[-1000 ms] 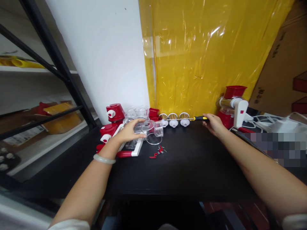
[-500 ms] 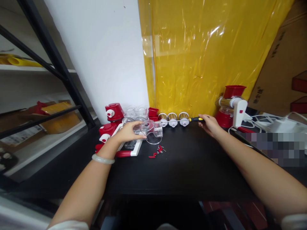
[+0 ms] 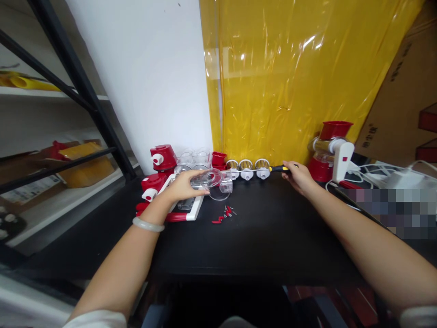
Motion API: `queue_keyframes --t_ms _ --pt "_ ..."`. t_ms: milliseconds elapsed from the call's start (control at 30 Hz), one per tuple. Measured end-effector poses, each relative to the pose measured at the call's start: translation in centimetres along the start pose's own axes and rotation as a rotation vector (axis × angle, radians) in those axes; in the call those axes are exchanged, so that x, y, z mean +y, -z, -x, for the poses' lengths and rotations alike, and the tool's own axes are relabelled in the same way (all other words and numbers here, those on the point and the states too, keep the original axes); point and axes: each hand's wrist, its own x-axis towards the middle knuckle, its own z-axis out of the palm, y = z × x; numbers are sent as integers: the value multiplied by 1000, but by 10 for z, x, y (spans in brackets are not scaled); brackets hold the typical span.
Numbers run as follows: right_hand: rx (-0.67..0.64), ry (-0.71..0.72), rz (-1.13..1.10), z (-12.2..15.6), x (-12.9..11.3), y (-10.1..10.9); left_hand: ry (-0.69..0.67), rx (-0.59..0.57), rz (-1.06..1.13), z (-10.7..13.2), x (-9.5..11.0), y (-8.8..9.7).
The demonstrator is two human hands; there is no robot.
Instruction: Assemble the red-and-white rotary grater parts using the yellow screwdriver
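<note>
My left hand [image 3: 182,188] is closed on a clear plastic housing [image 3: 215,183] and holds it just above the black table [image 3: 259,237], over a white and red frame [image 3: 187,213]. My right hand [image 3: 299,176] grips the yellow and black handle of a screwdriver [image 3: 273,169] at the back of the table. Its shaft lies in front of three small metal drums [image 3: 246,169]. Small red clips and screws [image 3: 225,215] lie between my two hands.
Red and clear grater parts [image 3: 164,159] crowd the back left. An assembled red and white grater [image 3: 332,152] stands at the back right beside white cables [image 3: 392,180]. Yellow film [image 3: 290,77] hangs behind. A black metal rack [image 3: 78,86] and shelves are on the left.
My left hand has lifted the clear housing slightly off the pile. My right hand has slid the screwdriver a little to the left along the back of the table.
</note>
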Motion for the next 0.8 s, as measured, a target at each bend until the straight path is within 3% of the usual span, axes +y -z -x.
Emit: queue_keyframes --t_ms 200,467,800 --pt "22 50 111 -2 0 2 -53 20 -35 0 -1 -1" --pt "-42 91 278 -8 9 15 -88 48 -86 0 0 -2" --pt "-25 -37 51 -8 2 10 -117 54 -59 0 -3 -3"
